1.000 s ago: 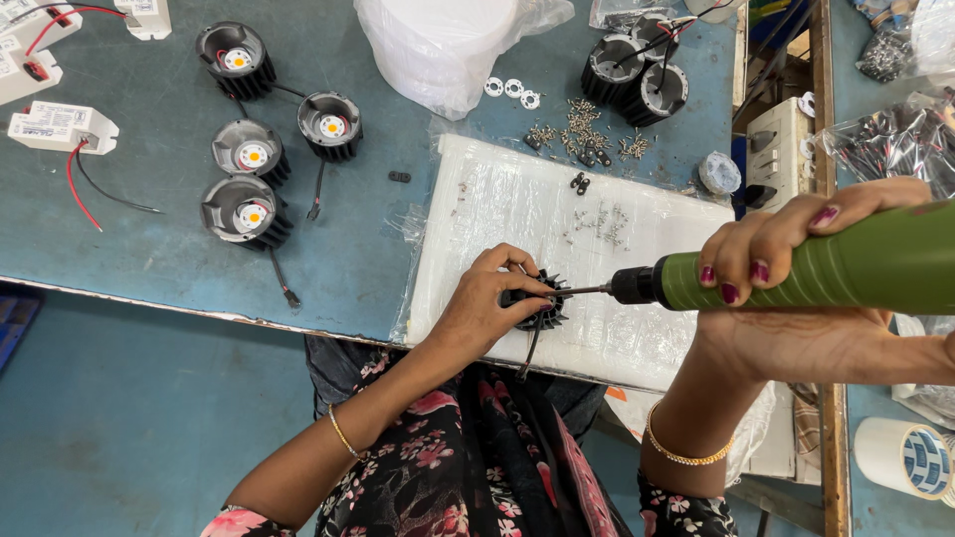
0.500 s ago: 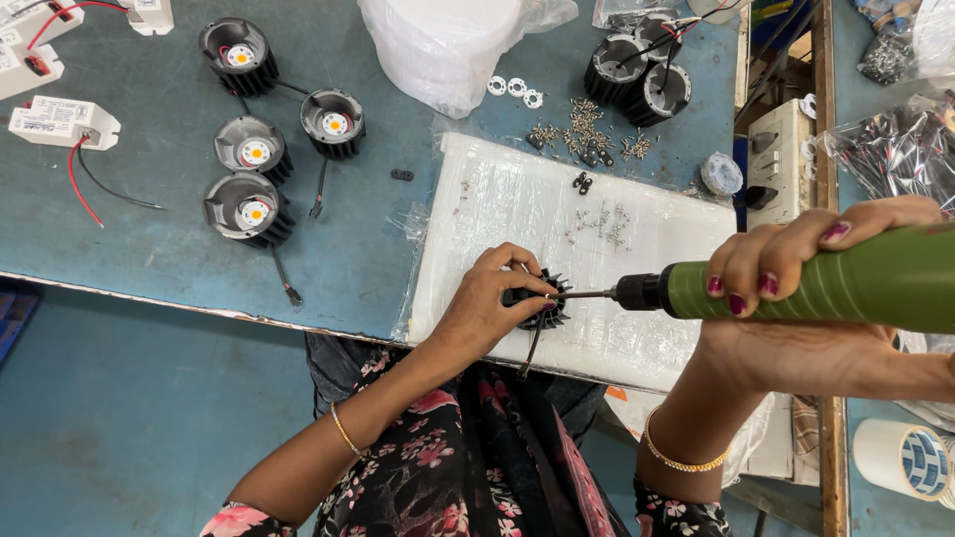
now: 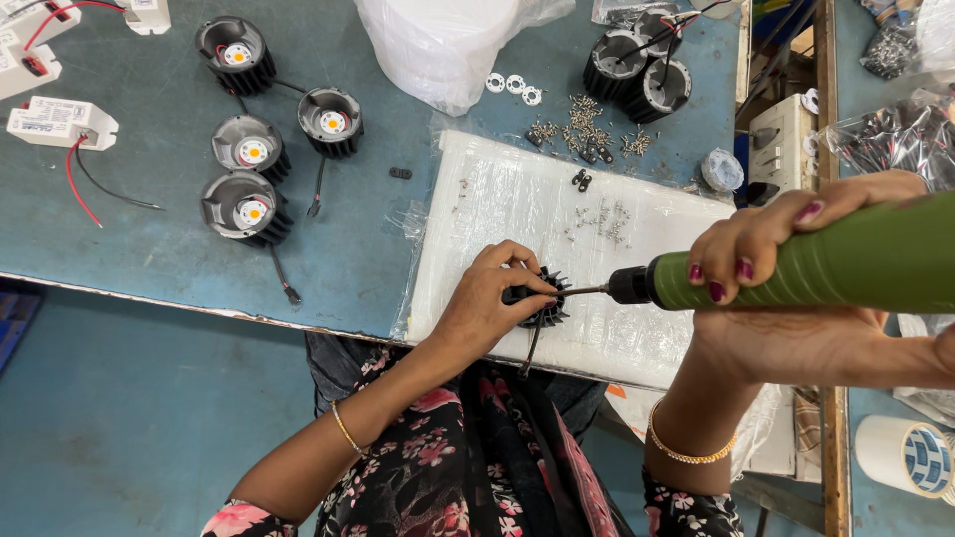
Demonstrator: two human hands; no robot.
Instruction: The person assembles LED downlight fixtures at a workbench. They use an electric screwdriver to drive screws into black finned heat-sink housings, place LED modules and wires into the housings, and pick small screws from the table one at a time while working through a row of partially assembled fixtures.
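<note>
- My left hand has its grip clenched on a small black finned heat sink, fingers curled over its top and near side, pinning it down on the white foam sheet close to the sheet's near edge.
- My right hand is grasping the green electric screwdriver — fingers wrapped over the barrel from above, thumb side hidden underneath.
- The screwdriver lies nearly level, pointing to my left; its thin bit meets the right side of the heat sink, just beside my left fingertips.
- A dark wire trails from the heat sink toward me, over the edge of the sheet.
- The foam sheet rests on the blue table, and a scatter of small screws lies on the sheet beyond the bit.
- A larger heap of screws sits on the table past the sheet's far edge, with three small white rings next to it.
- Well to my left stand four round black lamp housings, each with a pale disc in its middle, wires trailing.
- White driver boxes with red leads lie at the far left — well apart from my hands.
- Two more black finned housings stand at the far side, next to a white plastic bag.
- A roll of tape sits at my lower right.
</note>
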